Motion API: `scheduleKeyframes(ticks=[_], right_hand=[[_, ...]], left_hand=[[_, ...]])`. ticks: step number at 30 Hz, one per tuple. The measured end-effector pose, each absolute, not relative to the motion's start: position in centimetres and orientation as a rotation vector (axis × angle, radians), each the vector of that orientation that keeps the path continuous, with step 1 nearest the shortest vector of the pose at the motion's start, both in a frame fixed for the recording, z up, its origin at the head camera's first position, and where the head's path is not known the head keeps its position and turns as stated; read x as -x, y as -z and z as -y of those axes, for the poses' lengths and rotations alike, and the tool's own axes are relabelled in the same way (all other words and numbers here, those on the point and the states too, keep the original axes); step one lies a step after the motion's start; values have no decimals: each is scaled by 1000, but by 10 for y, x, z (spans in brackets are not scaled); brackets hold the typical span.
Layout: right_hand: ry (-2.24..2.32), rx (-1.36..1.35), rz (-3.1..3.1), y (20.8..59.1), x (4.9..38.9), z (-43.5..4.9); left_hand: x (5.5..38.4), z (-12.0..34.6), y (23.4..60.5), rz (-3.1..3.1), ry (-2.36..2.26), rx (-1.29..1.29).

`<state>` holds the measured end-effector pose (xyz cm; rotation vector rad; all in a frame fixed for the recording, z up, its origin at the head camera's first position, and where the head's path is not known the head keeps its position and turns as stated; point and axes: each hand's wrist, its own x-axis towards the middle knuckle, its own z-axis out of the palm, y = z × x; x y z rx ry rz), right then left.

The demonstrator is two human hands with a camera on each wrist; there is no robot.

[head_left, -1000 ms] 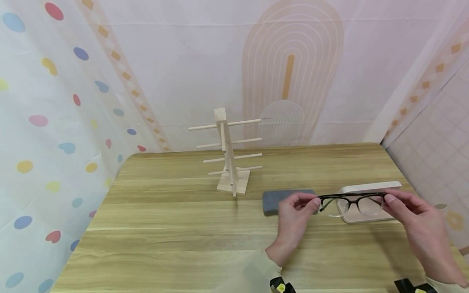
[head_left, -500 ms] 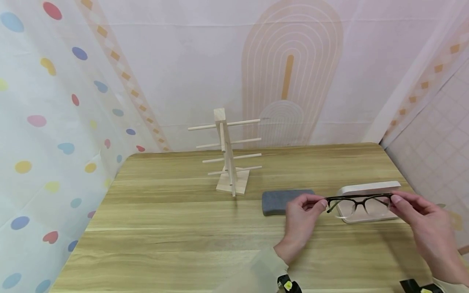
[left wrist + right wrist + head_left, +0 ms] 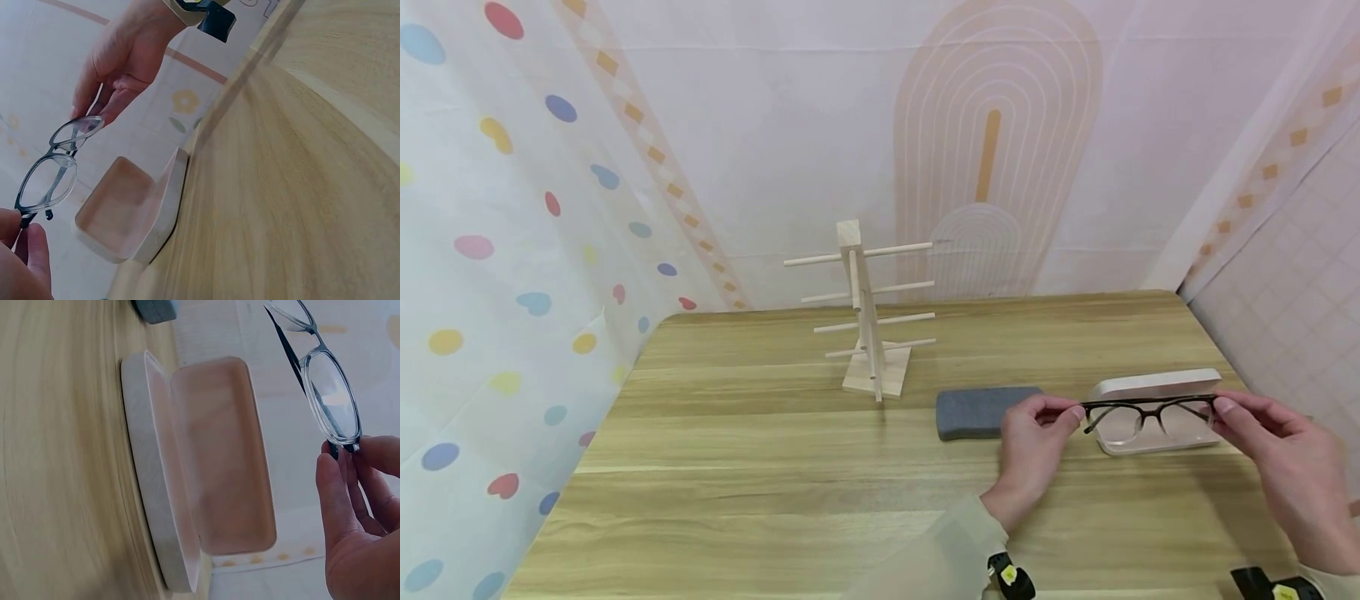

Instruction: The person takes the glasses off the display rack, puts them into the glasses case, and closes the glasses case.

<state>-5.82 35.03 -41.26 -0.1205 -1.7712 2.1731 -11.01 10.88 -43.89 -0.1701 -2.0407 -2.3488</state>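
Note:
Both hands hold a pair of eyeglasses (image 3: 1148, 411) with a dark upper frame and clear lower rims. My left hand (image 3: 1032, 448) pinches its left end between thumb and fingers, and my right hand (image 3: 1291, 468) pinches the other end. The glasses hang above the table with the temples folded in behind the lenses. Just beyond them an eyeglass case (image 3: 1159, 383), white outside and pink inside, lies open; the glasses partly cover it in the head view. The right wrist view shows the pink interior (image 3: 222, 456) with nothing in it.
A closed grey case (image 3: 972, 414) lies left of the white one, partly behind my left hand. A wooden rack (image 3: 867, 312) with several pegs stands farther back on the wood-grain table (image 3: 737, 467). Patterned curtains (image 3: 775, 142) hang behind and beside the table.
Both hands have moved to the right with the glasses, which now overlap more of the open white case in the head view. The cases and rack stay put.

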Motion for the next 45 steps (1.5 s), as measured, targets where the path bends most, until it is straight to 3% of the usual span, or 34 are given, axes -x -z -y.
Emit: scheduleKeyframes(ticks=[45], right_hand=[[-2115,281,1992,428,78,-391]], left_hand=[[102,-152,445,2242,2196,-31]])
